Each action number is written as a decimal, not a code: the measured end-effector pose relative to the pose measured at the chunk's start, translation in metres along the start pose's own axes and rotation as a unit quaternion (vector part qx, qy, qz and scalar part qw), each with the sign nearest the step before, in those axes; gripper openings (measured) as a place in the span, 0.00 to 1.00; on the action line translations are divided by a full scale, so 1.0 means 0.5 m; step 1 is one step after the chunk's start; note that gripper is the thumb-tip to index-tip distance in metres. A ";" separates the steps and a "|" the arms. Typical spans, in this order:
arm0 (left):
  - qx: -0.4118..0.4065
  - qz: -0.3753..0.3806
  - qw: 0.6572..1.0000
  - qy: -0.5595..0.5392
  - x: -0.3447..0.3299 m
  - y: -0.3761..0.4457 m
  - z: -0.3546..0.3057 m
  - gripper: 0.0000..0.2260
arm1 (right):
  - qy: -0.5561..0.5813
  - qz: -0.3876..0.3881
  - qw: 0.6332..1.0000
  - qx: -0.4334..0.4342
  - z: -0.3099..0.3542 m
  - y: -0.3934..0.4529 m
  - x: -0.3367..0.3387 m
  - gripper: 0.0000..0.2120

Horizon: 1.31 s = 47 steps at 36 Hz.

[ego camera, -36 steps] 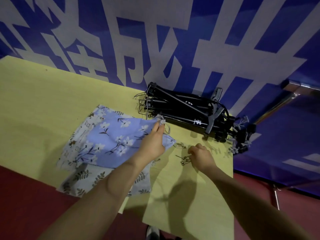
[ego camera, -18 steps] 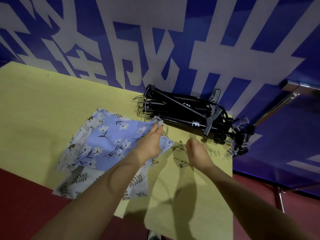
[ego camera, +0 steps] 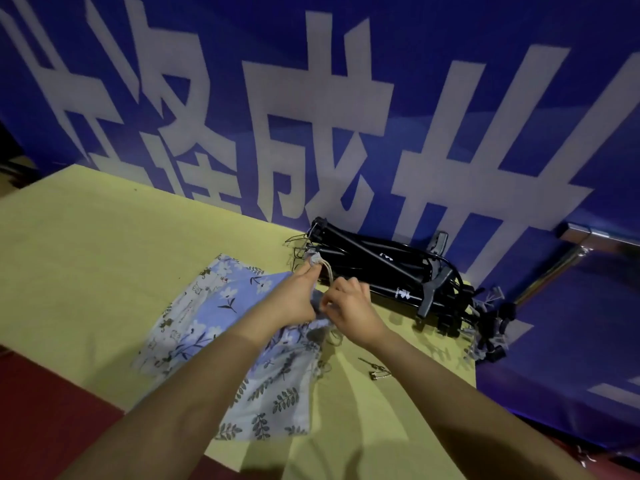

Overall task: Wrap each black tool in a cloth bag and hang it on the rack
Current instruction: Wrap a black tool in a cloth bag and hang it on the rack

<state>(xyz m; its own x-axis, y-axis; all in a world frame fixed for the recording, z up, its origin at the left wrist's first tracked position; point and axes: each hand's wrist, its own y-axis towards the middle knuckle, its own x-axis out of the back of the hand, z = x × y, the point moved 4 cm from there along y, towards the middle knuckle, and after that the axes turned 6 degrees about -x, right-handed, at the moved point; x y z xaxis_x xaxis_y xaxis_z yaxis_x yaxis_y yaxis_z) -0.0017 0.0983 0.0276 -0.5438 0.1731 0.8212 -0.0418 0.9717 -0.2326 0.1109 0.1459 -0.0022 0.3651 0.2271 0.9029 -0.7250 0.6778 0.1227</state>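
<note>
Left hand [ego camera: 294,299] pinching the blue floral bag's [ego camera: 221,306] gathered mouth, right hand [ego camera: 349,306] curled onto its drawstring [ego camera: 329,271], black tools [ego camera: 381,271] piled along the table's [ego camera: 104,237] far edge

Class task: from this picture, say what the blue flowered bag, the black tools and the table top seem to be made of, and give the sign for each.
Blue flowered bag: thin printed cloth, matte; it creases and lies limp.
Black tools: seemingly hard plastic or coated metal, slightly glossy; straight rigid bars with faint highlights.
Table top: smooth yellowish board, perhaps laminate; flat, even colour, no clear grain.
</note>
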 end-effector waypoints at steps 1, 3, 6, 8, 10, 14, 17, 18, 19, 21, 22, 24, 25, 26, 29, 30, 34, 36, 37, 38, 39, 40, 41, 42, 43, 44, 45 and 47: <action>0.001 0.000 1.000 -0.001 0.003 0.001 0.002 0.41 | 0.005 -0.006 1.000 0.000 0.001 0.003 0.002 0.06; 0.007 -0.004 1.000 -0.012 0.009 0.004 0.006 0.42 | 0.026 -0.032 0.999 -0.006 -0.005 0.009 0.012 0.06; 0.016 -0.037 0.999 -0.035 0.020 0.013 0.011 0.41 | 0.056 -0.075 0.995 -0.026 -0.023 0.019 0.032 0.05; 0.012 -0.066 0.996 -0.053 0.028 0.024 0.008 0.40 | 0.068 -0.082 0.993 -0.052 -0.040 0.028 0.045 0.06; 0.007 -0.088 0.993 -0.083 0.035 0.039 0.002 0.40 | 0.058 -0.078 0.992 -0.082 -0.063 0.041 0.054 0.07; 0.013 -0.113 0.987 -0.110 0.052 0.078 -0.003 0.39 | 0.007 -0.064 0.985 -0.159 -0.118 0.080 0.068 0.10; 0.024 -0.112 0.988 -0.106 0.057 0.104 -0.003 0.39 | -0.068 -0.006 0.977 -0.202 -0.158 0.110 0.067 0.20; 0.030 -0.111 0.988 -0.106 0.057 0.110 -0.003 0.39 | -0.088 0.010 0.975 -0.206 -0.169 0.117 0.065 0.22; 0.035 -0.112 0.988 -0.104 0.056 0.117 -0.003 0.39 | -0.108 0.024 0.972 -0.207 -0.180 0.125 0.063 0.23; 0.042 -0.112 0.988 -0.096 0.053 0.133 -0.003 0.39 | -0.143 0.049 0.965 -0.213 -0.202 0.138 0.055 0.25; 0.046 -0.110 0.988 -0.093 0.050 0.142 -0.002 0.39 | -0.157 0.057 0.962 -0.217 -0.211 0.142 0.050 0.26; 0.055 -0.106 0.988 -0.097 0.045 0.155 0.003 0.39 | -0.184 0.064 0.957 -0.216 -0.226 0.149 0.040 0.26; 0.058 -0.104 0.988 -0.099 0.042 0.159 0.004 0.39 | -0.197 0.064 0.955 -0.212 -0.230 0.150 0.036 0.25; 0.062 -0.102 0.988 -0.100 0.039 0.168 0.006 0.39 | -0.209 0.064 0.953 -0.208 -0.239 0.156 0.030 0.25; 0.074 -0.109 0.986 -0.104 0.034 0.179 0.010 0.39 | -0.236 0.068 0.950 -0.195 -0.255 0.170 0.018 0.25; 0.077 -0.113 0.985 -0.107 0.033 0.182 0.012 0.38 | -0.245 0.071 0.949 -0.187 -0.258 0.175 0.017 0.25; 0.083 -0.119 0.982 -0.119 0.028 0.190 0.026 0.38 | -0.262 0.086 0.947 -0.164 -0.262 0.192 0.023 0.22; 0.085 -0.120 0.982 -0.122 0.025 0.195 0.033 0.38 | -0.247 0.086 0.952 -0.162 -0.259 0.194 0.030 0.22; 0.084 -0.121 0.982 -0.120 0.025 0.196 0.035 0.38 | -0.238 0.083 0.954 -0.160 -0.256 0.194 0.034 0.24; 0.083 -0.121 0.982 -0.118 0.024 0.196 0.035 0.38 | -0.231 0.081 0.957 -0.158 -0.252 0.192 0.040 0.26; 0.083 -0.121 0.982 -0.115 0.024 0.195 0.035 0.38 | -0.225 0.077 0.959 -0.152 -0.247 0.190 0.046 0.28; 0.083 -0.122 0.983 -0.113 0.025 0.192 0.033 0.38 | -0.222 0.074 0.961 -0.146 -0.240 0.187 0.053 0.29; 0.083 -0.124 0.983 -0.110 0.026 0.188 0.030 0.38 | -0.220 0.069 0.963 -0.138 -0.232 0.185 0.061 0.30; 0.084 -0.127 0.983 -0.106 0.027 0.186 0.030 0.38 | -0.218 0.066 0.965 -0.132 -0.224 0.185 0.067 0.31; 0.081 -0.132 0.983 -0.100 0.031 0.179 0.027 0.38 | -0.215 0.056 0.967 -0.128 -0.213 0.181 0.077 0.30; 0.076 -0.137 0.983 -0.096 0.035 0.174 0.025 0.37 | -0.210 0.046 0.968 -0.127 -0.204 0.179 0.085 0.30; 0.072 -0.143 0.983 -0.092 0.038 0.169 0.024 0.37 | -0.204 0.035 0.970 -0.129 -0.196 0.177 0.095 0.29; 0.064 -0.147 0.983 -0.092 0.044 0.157 0.022 0.36 | -0.200 0.014 0.970 -0.133 -0.180 0.172 0.115 0.26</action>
<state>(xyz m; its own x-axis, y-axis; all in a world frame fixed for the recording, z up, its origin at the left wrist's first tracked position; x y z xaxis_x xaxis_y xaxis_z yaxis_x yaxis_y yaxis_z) -0.0261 0.1763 0.0216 -0.6343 -0.1554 0.7573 -0.3184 0.9452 -0.0727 0.1220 0.2802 0.0231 0.0518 -0.0056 0.9986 -0.5347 0.8444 0.0324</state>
